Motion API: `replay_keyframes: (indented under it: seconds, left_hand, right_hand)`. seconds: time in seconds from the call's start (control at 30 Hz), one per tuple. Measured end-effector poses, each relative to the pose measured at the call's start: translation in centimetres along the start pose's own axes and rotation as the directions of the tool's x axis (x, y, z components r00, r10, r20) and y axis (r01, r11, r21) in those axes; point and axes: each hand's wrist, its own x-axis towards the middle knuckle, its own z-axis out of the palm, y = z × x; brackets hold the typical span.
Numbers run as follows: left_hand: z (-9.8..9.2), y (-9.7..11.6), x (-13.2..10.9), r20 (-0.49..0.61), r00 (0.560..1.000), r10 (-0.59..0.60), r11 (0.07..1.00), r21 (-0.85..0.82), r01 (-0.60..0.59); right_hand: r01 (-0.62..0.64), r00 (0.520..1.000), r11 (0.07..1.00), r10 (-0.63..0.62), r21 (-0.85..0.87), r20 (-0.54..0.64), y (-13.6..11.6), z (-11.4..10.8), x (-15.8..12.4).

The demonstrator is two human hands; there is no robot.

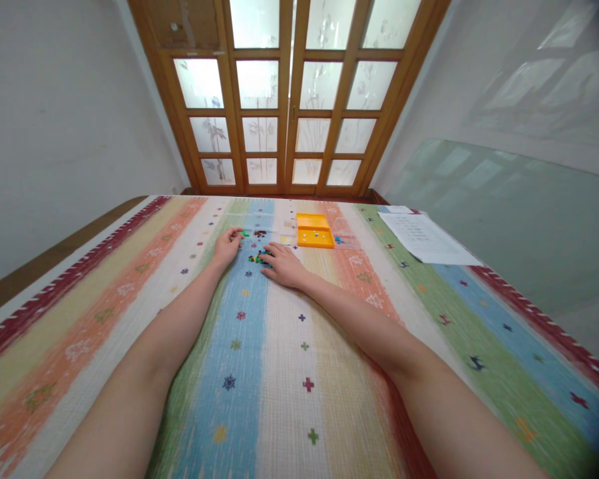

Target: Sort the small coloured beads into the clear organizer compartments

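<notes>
My left hand [227,246] rests on the striped cloth with its fingertips at a few small green pieces [244,233]. Its fingers are curled close together; whether a piece is between them is too small to tell. My right hand [282,263] lies palm down with fingers spread, its fingertips over a mixed pile of small coloured pieces [254,259]. Just beyond, between the hands, sits a cluster of dark brown pieces [260,233]. An open yellow box [315,224] holds a few white pieces. Blue pieces [338,239] lie right of the box, and yellow bits [284,239] to its left.
A striped, patterned cloth [284,359] covers the table. Printed paper sheets [429,237] lie at the right rear. Behind the far edge stand wooden doors [287,113] with glass panes. A glass board [499,213] leans by the right wall.
</notes>
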Motion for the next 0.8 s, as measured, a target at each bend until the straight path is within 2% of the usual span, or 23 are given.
replay_keyframes:
  seconds: [0.23,0.53,0.8]
  left_hand:
    - [-0.02,0.63,-0.32,0.005,1.000,0.007,0.999,0.041,-0.008]
    - [-0.01,0.48,-0.22,0.018,1.000,0.012,0.996,0.087,-0.013]
    - [-0.13,1.11,-0.73,0.075,0.995,0.070,0.972,0.220,-0.085]
  right_hand:
    - [0.001,0.999,0.999,0.001,0.053,-0.033,0.47,0.39,-0.04]
    - [0.084,0.992,0.987,-0.071,0.138,-0.101,0.86,0.29,-0.16]
    - [0.104,0.990,0.981,-0.086,0.161,-0.114,0.71,0.06,0.04]
